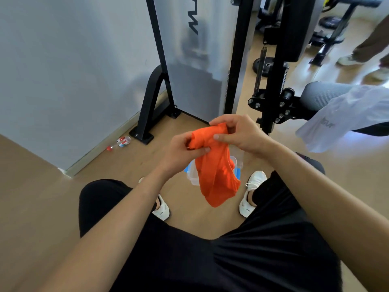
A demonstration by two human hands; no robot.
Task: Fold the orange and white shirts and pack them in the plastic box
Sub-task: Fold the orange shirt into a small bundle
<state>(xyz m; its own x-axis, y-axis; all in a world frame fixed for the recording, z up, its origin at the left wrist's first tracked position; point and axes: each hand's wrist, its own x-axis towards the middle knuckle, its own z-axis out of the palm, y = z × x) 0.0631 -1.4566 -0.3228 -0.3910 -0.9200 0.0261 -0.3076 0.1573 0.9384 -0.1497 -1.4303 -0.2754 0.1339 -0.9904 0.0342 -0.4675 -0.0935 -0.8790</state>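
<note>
Both hands (210, 142), orange shirt (216, 178) hanging lengthwise downward

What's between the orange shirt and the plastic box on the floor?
Nothing visible. The orange shirt hangs from both hands, left hand and right hand, directly above the plastic box between the feet.
</note>
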